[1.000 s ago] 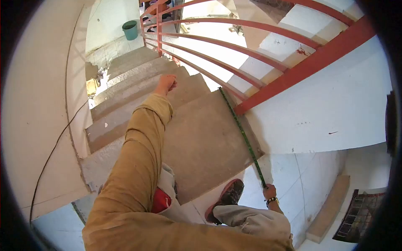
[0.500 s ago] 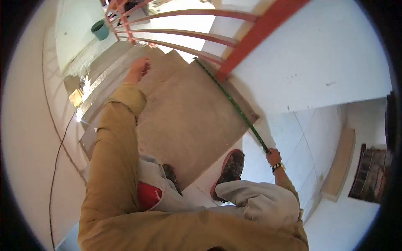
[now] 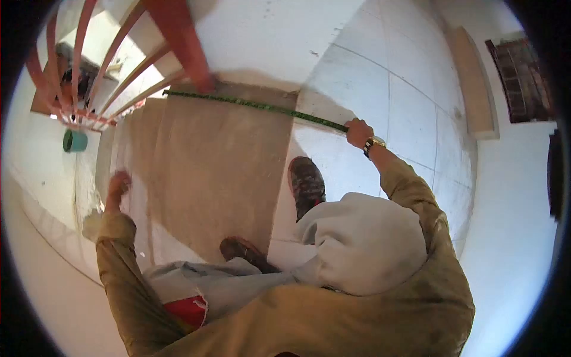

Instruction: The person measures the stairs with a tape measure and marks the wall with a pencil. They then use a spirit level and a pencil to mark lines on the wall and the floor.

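Note:
My right hand (image 3: pixel 359 133), with a watch on its wrist, is closed around the near end of a long, thin green strip with dark marks (image 3: pixel 256 105). The strip lies across the top edge of a brown landing (image 3: pixel 220 172), its far end beside the foot of a red railing post (image 3: pixel 184 47). My left hand (image 3: pixel 121 183) is held out to the left above the steps, its fingers loosely curled; I see nothing in them. My two dark shoes stand below, one on the landing's near edge and one on the pale tiles.
Red railing bars (image 3: pixel 122 59) rise at the upper left, with a green bucket (image 3: pixel 75 140) beyond them. Pale floor tiles (image 3: pixel 410 101) spread to the right. A beige ledge (image 3: pixel 473 83) and a dark slatted piece (image 3: pixel 523 80) stand at the far right.
My view has turned, so the railing and landing sit further left. My right hand still grips the strip, which now lies closer to level across the view. My left hand appears lower and further left.

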The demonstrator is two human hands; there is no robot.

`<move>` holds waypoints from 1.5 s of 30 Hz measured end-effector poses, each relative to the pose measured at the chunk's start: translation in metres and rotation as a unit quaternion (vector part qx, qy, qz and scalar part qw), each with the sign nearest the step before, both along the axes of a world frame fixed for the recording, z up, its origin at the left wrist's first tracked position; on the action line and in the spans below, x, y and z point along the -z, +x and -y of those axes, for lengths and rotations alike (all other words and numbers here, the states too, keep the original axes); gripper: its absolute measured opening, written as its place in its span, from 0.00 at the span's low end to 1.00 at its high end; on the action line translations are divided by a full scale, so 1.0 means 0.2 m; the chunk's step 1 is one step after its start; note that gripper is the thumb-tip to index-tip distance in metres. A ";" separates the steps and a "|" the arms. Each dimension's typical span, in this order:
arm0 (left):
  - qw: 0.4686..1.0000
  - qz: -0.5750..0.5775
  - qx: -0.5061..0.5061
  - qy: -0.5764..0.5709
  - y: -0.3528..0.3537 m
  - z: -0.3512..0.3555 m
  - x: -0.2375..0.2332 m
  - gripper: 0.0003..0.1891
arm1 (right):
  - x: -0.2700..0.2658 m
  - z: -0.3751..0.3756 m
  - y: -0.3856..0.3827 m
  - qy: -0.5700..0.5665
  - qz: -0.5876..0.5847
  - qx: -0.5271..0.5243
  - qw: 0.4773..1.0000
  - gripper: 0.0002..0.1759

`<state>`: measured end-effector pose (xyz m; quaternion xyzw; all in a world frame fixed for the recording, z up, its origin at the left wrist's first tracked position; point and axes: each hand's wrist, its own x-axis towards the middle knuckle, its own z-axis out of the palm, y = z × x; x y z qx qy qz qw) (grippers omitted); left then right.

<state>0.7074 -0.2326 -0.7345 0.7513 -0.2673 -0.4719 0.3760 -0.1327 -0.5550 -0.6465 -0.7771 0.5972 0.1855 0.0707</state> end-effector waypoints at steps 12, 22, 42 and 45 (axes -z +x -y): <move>0.980 0.003 -0.199 0.010 -0.10 0.11 -0.32 0.25 | 0.03 0.02 -0.05 0.002 0.025 -0.015 1.000 0.17; 0.987 -0.005 -0.093 0.133 -0.30 0.13 -0.35 0.27 | 0.04 0.03 -0.06 -0.010 0.025 -0.026 0.999 0.15; 0.973 -0.018 -0.222 0.050 -0.44 0.23 -0.34 0.17 | 0.16 0.11 -0.15 0.017 0.098 -0.071 0.993 0.15; 0.984 -0.012 -0.166 0.067 -0.49 0.23 -0.30 0.16 | 0.18 0.11 -0.15 -0.019 0.057 -0.117 0.991 0.15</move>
